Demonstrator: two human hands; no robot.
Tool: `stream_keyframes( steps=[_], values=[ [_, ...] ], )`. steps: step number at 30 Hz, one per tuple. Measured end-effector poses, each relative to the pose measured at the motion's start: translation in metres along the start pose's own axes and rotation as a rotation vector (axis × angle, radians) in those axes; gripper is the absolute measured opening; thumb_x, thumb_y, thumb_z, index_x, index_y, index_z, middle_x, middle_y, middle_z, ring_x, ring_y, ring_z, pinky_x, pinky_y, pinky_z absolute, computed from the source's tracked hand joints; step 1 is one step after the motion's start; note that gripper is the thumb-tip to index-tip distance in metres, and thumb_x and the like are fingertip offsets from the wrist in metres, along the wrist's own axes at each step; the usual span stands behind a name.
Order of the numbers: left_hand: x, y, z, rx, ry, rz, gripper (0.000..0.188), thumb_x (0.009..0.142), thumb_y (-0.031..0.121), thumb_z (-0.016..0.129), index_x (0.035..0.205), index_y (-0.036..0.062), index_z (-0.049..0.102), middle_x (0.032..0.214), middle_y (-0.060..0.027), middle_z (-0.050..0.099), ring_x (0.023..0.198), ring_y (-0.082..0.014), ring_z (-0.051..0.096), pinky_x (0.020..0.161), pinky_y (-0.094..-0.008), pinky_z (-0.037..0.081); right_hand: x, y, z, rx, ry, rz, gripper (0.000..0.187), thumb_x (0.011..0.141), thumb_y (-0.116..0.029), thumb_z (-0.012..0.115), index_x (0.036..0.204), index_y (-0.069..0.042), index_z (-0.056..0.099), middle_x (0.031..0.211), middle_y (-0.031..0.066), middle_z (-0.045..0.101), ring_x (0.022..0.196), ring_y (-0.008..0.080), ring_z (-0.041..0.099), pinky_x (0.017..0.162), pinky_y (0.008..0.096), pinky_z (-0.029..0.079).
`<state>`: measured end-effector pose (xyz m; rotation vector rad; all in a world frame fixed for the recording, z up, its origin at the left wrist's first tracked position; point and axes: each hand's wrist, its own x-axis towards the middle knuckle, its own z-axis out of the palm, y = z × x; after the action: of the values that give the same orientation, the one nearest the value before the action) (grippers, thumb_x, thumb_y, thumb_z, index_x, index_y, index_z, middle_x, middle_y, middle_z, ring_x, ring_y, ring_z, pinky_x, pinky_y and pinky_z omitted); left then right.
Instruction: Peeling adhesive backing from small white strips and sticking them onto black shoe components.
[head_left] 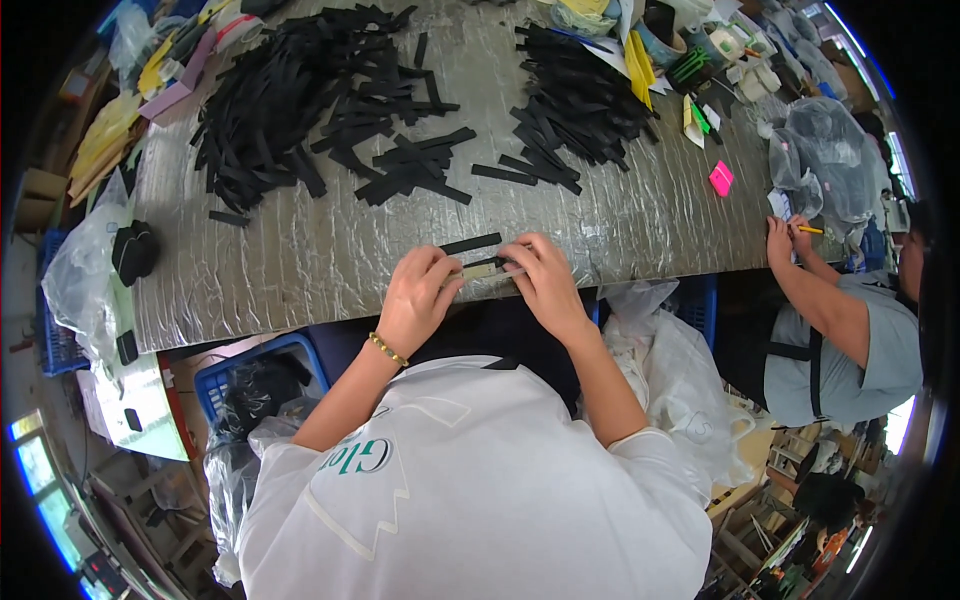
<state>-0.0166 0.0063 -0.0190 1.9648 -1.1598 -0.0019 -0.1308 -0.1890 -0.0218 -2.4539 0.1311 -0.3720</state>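
Close to the table's near edge, my left hand (417, 292) has its fingers pinched on one end of a small pale, narrow piece (479, 271). My right hand (545, 278) is closed on the other end, where something black shows by the fingertips. The exact kind of this piece is too small to make out. Just beyond the fingers lies a single black strip (470, 243), flat on the table. Farther off, a large heap of black strips (270, 110) spreads at the left, and a smaller pile of black strips (580, 100) sits at the right.
The table (330, 250) has a wrinkled, shiny cover. A pink item (720, 178), containers and a yellow piece (640, 65) stand at the far right. Another person (840, 330) works at the right edge with a pencil. A blue crate (215, 385) sits below the edge at left.
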Motion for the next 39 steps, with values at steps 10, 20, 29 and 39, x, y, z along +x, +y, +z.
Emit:
stream_keyframes(
  steps=[10, 20, 29, 39],
  values=[
    [0.015, 0.011, -0.015, -0.261, 0.059, -0.167, 0.012, 0.087, 0.003, 0.069, 0.099, 0.0012, 0.067, 0.088, -0.0125, 0.067, 0.077, -0.0288, 0.065, 0.071, -0.0363, 0.052, 0.023, 0.024, -0.045, -0.170, 0.188, -0.029, 0.019, 0.086, -0.006, 0.069, 0.105, -0.005, 0.067, 0.112, 0.0112, 0.061, 0.106, 0.0329, 0.059, 0.092, 0.0404, 0.045],
    [0.031, -0.017, 0.012, -0.074, -0.011, -0.127, 0.010, 0.085, 0.001, 0.066, 0.095, 0.0016, 0.067, 0.095, -0.0139, 0.064, 0.090, -0.0354, 0.062, 0.079, -0.0421, 0.051, 0.027, 0.009, -0.017, 0.000, -0.006, -0.065, 0.026, 0.083, -0.009, 0.072, 0.108, -0.005, 0.064, 0.122, 0.0109, 0.061, 0.116, 0.0339, 0.057, 0.098, 0.0409, 0.045],
    [0.027, -0.021, 0.012, -0.133, -0.047, 0.048, 0.017, 0.081, -0.003, 0.069, 0.097, 0.0025, 0.070, 0.102, -0.0117, 0.067, 0.096, -0.0338, 0.063, 0.084, -0.0406, 0.052, 0.022, 0.008, 0.008, -0.008, -0.042, -0.122, 0.019, 0.086, -0.011, 0.071, 0.103, -0.006, 0.065, 0.108, 0.0082, 0.063, 0.100, 0.0306, 0.059, 0.088, 0.0416, 0.043],
    [0.018, -0.012, 0.018, -0.068, -0.009, 0.050, 0.021, 0.078, -0.004, 0.066, 0.097, 0.0031, 0.072, 0.101, -0.0103, 0.069, 0.096, -0.0315, 0.063, 0.084, -0.0409, 0.053, 0.004, -0.009, 0.026, -0.050, 0.275, 0.183, 0.018, 0.084, -0.005, 0.073, 0.099, 0.000, 0.064, 0.094, 0.0142, 0.061, 0.088, 0.0360, 0.061, 0.075, 0.0430, 0.048]
  ],
)
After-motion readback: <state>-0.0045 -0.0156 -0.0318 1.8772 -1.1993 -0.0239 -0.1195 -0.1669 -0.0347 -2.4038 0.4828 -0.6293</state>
